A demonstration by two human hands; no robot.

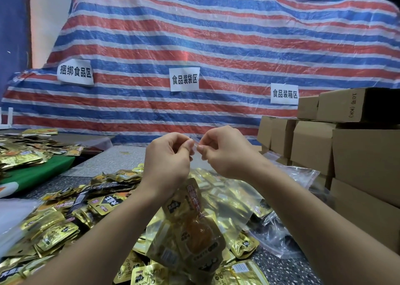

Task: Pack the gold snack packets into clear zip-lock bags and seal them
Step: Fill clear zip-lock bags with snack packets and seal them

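Note:
A clear zip-lock bag (229,200) hangs in the air above the table, with gold snack packets (190,226) inside it. My left hand (167,161) pinches the bag's top strip between thumb and forefinger. Right beside it, my right hand (225,152) pinches the same strip, fingertips nearly touching the left ones. Below and to the left lies a loose heap of gold packets (71,217) on the speckled table (287,267).
Stacked cardboard boxes (346,154) fill the right side. More clear bags (298,176) lie next to them. A second pile of gold packets (23,152) sits far left by a green sheet (41,172). A striped tarp (216,53) with paper labels hangs behind.

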